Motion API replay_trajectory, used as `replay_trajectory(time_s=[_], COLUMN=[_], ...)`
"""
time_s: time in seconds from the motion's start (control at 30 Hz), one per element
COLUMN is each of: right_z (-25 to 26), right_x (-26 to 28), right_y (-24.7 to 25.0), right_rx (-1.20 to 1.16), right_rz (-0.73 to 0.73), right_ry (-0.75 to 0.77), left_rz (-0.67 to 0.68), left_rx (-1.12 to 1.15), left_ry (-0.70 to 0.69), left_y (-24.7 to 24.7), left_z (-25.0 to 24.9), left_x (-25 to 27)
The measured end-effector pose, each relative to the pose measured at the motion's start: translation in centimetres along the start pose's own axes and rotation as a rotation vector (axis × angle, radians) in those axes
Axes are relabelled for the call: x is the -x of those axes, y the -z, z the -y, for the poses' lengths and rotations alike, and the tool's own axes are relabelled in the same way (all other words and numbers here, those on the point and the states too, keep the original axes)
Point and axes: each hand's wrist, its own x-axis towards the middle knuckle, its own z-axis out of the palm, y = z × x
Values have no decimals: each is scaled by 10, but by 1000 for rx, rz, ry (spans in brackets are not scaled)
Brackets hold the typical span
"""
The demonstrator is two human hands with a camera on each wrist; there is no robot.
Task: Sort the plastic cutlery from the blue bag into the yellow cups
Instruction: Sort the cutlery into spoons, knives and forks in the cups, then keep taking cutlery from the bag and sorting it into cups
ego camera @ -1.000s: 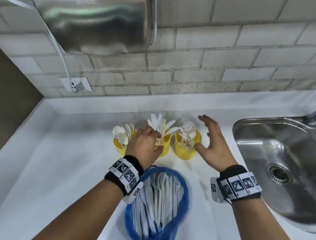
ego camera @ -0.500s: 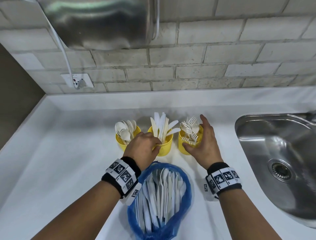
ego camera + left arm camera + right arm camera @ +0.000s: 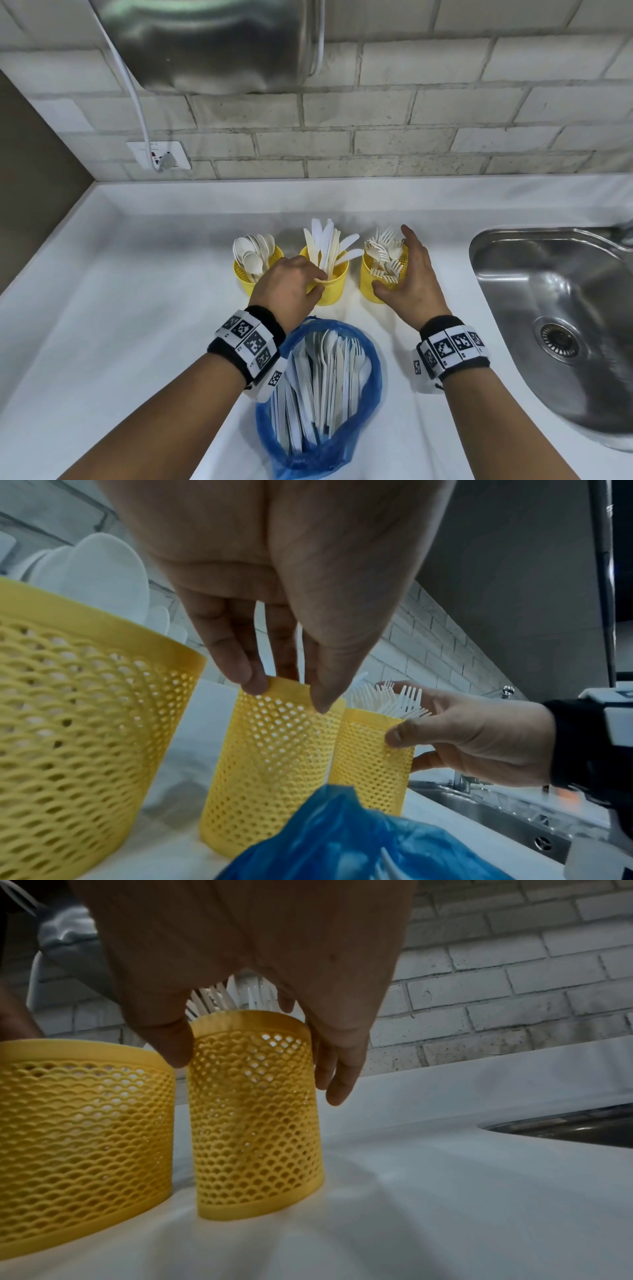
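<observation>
Yellow mesh plastic makes up three cups standing in a row on the white surface [image 3: 144, 308]: the left cup [image 3: 244, 272] holds spoons [image 3: 252, 251], the middle cup [image 3: 331, 286] holds knives [image 3: 327, 245], and the right cup [image 3: 371, 286] holds forks [image 3: 385, 251]. The left hand [image 3: 291, 284] pinches the near rim of the middle cup, thumb outside and fingertips [image 3: 245, 674] on the rim edge. The right hand [image 3: 412, 279] wraps the right cup, thumb on its near left wall and fingers [image 3: 337, 1069] down its right side, so that grip is grasping the cup; how firmly it presses is hard to judge. Just in front of the cups lies the blue bag [image 3: 371, 387], its mouth open toward them, with white plastic cutlery [image 3: 325, 377] inside. A steel sink [image 3: 561, 308] sits at the right, well apart from the cups.
</observation>
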Motion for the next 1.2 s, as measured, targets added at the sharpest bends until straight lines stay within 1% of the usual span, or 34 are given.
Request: replay_trajectory(time_s=[0.1,0.17,0.2,0.23,0.3,0.33,0.4,0.47,0.5,0.57,0.67,0.73,0.8,0.87,0.93,1.03,1.13,1.2], right_z=[1,4,6,9,20,27,43,55,59,61,60,55,51,51,51,53,57,59], right_x=[8,19,26,33,51,59,80,99,108,126,150,160,165,164,161,153,145,140], right_y=[7,12,13,15,14,12,7,-4,-11,-28,-54,-67,-75,-76,-76,-75,-78,-78], right_rx=[1,-5,-15,-32,-81,-109,-154,-182,-188,-126,42,125,182,207,232,301,341,352], right_rz=[24,-16,-60,-117,-232,-274,-300,-226,-155,10,283,376,384,362,346,370,392,401], right_ry=[28,47,54,58,58,60,80,115,127,143,84,34,-16,-59,-94,-123,-143,-150], left_rz=[-129,-191,-200,-188,-104,-44,87,215,273,364,449,472,494,519,516,490,494,450], left_rx=[78,129,170,239,398,432,422,399,375,314,242,186,92,-4,-61,-79,-95,-83], left_ry=[11,47,74,108,192,225,265,290,299,303,292,283,291,314,377,519,571,603], left_y=[14,26,32,37,43,42,36,26,20,11,2,-1,-3,-5,-9,-14,-21,-24], left_z=[-3,-7,-10,-12,-17,-18,-19,-18,-17,-16,-15,-14,-11,-9,-6,-6,-10,-15], left_x=[12,26,35,45,68,79,100,118,124,135,146,149,153,154,153,148,141,135])
